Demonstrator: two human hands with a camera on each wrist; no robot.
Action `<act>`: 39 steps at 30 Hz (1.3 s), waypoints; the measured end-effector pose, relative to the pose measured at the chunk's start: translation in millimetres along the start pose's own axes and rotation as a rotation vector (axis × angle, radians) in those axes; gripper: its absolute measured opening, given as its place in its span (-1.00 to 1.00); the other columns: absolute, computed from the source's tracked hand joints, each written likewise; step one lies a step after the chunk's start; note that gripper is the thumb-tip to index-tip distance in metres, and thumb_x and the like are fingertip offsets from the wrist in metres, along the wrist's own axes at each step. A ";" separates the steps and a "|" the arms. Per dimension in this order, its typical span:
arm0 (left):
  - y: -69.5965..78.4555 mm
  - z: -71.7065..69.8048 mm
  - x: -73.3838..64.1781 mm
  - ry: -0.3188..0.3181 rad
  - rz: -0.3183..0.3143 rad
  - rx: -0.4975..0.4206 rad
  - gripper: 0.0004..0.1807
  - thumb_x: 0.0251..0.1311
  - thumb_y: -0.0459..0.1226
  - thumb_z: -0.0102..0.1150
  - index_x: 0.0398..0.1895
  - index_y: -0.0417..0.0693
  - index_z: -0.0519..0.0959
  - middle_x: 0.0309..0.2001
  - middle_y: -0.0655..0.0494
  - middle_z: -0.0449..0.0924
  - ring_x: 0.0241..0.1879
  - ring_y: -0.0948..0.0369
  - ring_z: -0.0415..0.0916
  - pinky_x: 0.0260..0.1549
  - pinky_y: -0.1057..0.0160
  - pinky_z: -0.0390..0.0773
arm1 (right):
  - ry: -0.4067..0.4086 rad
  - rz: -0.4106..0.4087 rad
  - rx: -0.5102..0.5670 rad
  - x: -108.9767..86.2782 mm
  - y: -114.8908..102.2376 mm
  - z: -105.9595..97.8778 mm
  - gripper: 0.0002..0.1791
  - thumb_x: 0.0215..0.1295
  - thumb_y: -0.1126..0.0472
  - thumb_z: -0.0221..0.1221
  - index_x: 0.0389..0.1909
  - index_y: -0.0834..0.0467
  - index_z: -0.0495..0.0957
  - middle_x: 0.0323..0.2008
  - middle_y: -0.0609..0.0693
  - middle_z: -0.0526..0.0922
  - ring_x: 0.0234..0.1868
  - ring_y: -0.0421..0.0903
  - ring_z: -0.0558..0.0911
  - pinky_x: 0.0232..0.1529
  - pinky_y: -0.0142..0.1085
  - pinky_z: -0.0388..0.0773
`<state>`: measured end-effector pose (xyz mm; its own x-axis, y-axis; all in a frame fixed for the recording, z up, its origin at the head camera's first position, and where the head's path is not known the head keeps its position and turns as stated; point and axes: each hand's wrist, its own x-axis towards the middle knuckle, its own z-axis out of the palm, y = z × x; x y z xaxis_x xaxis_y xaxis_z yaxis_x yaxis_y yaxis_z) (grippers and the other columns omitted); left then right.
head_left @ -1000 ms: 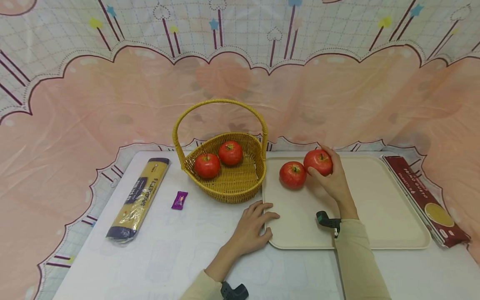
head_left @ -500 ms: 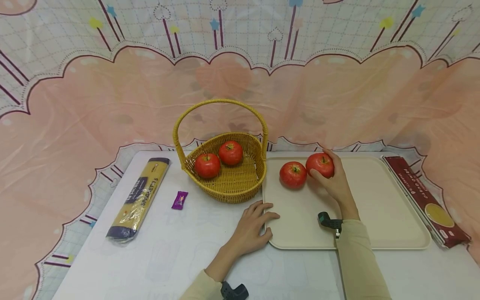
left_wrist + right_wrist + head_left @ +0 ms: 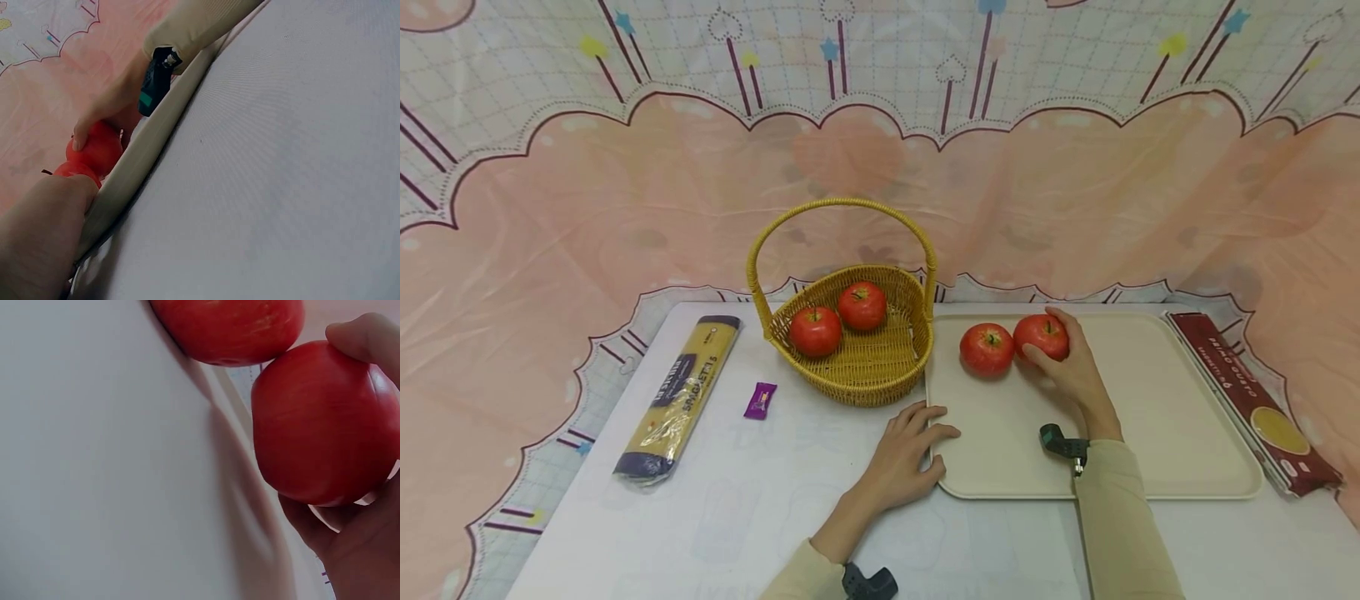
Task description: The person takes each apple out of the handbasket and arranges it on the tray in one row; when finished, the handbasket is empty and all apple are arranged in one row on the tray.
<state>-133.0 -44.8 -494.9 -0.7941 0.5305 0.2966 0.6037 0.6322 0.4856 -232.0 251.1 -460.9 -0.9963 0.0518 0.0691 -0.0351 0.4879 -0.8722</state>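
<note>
My right hand (image 3: 1075,371) grips a red apple (image 3: 1042,336) between thumb and fingers, over the back of the cream tray (image 3: 1150,417). In the right wrist view this apple (image 3: 325,425) shows large, with a shadow on the tray below it. A second apple (image 3: 987,349) sits on the tray just to its left. My left hand (image 3: 906,462) lies at the tray's left edge, fingers spread and reaching over the rim. Two more apples, one in front (image 3: 815,332) and one behind (image 3: 862,306), lie in the yellow wicker basket (image 3: 865,392) with its tall handle.
Left of the basket are a small purple wrapped candy (image 3: 760,401) and a yellow-and-blue spaghetti pack (image 3: 679,398). A dark red spaghetti pack (image 3: 1251,400) lies along the tray's right side. A patterned pink curtain (image 3: 880,192) hangs behind the white table (image 3: 700,533).
The right hand has brought its apple slightly toward me and to the right, lower over the tray beside the other apple. The left hand has stayed in place.
</note>
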 end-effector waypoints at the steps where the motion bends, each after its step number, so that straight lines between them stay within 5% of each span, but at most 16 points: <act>1: 0.1 0.0 0.0 0.001 0.000 0.000 -0.59 0.06 -0.24 0.01 0.03 0.25 0.52 0.27 0.15 0.35 0.36 0.04 0.15 0.19 -0.02 0.28 | -0.004 0.003 -0.002 -0.1 0.4 -0.1 -0.11 0.16 -0.04 0.25 0.44 -0.12 -0.03 0.40 0.21 0.10 0.35 0.29 0.15 0.27 0.29 0.15; 39: -1.4 2.2 -0.2 -0.021 -0.020 0.014 -0.59 0.08 -0.21 0.00 0.04 0.28 0.51 0.29 0.18 0.32 0.39 0.06 0.11 0.23 -0.03 0.25 | -0.090 -0.049 -0.013 -2.8 10.4 -8.1 -0.07 0.12 -0.03 0.29 0.45 -0.20 -0.03 0.40 0.19 0.09 0.36 0.25 0.15 0.29 0.27 0.10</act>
<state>-133.6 -44.6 -497.5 -0.8043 0.5294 0.2698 0.5890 0.6505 0.4795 -228.9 263.1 -466.3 -0.9965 -0.0504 0.0669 -0.0831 0.4996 -0.8622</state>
